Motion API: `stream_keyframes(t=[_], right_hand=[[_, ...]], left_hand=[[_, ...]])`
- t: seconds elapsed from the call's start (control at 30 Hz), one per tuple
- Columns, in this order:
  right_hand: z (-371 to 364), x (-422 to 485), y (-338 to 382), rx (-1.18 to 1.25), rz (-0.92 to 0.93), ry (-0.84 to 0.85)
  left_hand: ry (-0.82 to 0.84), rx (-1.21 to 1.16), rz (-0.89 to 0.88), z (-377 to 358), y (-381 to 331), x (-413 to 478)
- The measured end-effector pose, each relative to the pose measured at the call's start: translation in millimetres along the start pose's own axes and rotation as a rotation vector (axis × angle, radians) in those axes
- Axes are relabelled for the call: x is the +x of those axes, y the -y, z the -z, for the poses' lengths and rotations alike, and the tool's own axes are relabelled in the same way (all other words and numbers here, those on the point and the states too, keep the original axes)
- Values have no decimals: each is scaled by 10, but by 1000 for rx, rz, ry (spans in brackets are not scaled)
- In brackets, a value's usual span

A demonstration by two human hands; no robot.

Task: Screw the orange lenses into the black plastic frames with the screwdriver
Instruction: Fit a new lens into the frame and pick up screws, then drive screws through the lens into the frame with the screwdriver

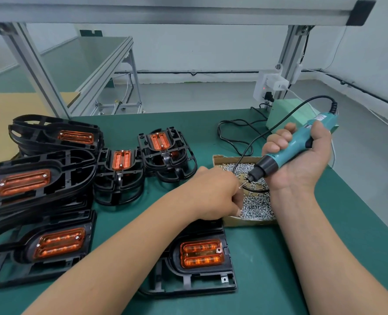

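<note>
Cardboard box (249,222) edge: left hand (215,194) pinches screw (242,185), right hand (308,165) grips screwdriver (286,153).

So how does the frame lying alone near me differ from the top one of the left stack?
The near frame lies alone, flat on the green mat; the top frame rests on other frames. The top frame's lens shows two shiny screw heads; the near frame's lens seems to show an open hole instead. Both are black with orange lenses.

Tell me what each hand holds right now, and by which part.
The right hand grips the teal screwdriver around its body's middle. The left hand pinches a small screw at the bit's tip; which end is too small to tell.
</note>
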State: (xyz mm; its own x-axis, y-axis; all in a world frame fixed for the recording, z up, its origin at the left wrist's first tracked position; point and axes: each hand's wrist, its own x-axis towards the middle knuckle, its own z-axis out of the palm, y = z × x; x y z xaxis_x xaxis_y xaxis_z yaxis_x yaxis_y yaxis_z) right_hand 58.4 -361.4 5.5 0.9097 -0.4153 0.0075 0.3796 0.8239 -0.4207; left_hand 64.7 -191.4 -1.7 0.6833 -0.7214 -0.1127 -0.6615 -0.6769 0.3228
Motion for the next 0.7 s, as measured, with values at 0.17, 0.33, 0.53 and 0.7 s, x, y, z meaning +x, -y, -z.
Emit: stream_keyframes(t=[0.17,0.33,0.53,0.7], right_hand=[[17,4,3,13,-1,6],[18,9,5,6,5,11],[12,5,6,16,-2,14],[6,0,6,9,3,12]], left_hand=[[-12,19,-4,-13,-10,-1],[-60,-163,31,-8,47,-22],[-84,-380,50,-12,100,-29],[-73,-488,54,12,138,-47]])
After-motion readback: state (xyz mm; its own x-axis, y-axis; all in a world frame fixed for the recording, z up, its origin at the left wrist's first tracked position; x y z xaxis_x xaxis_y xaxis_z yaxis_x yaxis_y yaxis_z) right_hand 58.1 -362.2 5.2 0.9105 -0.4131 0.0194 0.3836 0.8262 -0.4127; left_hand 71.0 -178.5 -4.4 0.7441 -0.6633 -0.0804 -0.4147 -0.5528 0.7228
